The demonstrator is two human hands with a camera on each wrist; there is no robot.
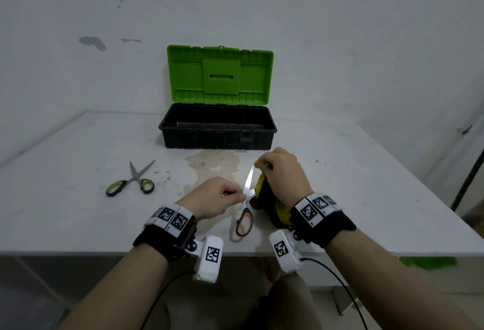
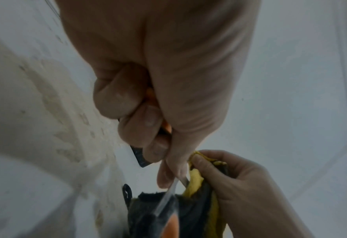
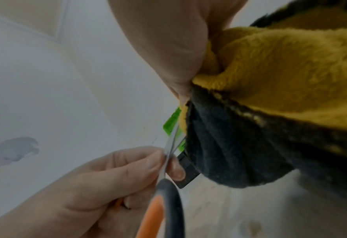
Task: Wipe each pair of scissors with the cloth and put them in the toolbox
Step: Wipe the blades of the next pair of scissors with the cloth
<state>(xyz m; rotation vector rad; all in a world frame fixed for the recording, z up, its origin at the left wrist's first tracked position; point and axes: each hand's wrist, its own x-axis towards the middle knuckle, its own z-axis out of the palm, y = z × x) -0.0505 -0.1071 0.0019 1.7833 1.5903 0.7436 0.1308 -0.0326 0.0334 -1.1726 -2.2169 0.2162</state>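
The orange-handled scissors (image 1: pixel 245 218) stand tilted over the table's front, handles low, blades pointing up and away. My left hand (image 1: pixel 241 196) pinches them near the pivot, with one orange loop hanging free below (image 3: pixel 168 201). My right hand (image 1: pixel 259 164) grips the yellow and black cloth (image 1: pixel 262 191) and pinches it round the blade tip (image 3: pixel 171 143). The cloth (image 3: pixel 270 67) bunches under that palm. A green-handled pair of scissors (image 1: pixel 133 180) lies partly spread on the table to the left. The toolbox (image 1: pixel 217 133) stands open behind, green lid (image 1: pixel 220 73) upright.
The white table (image 1: pixel 366 185) bears a brownish stain (image 1: pixel 212 164) between my hands and the toolbox. Its front edge runs just under my wrists. A wall stands close behind the toolbox. A dark pole (image 1: pixel 468 175) leans at the far right.
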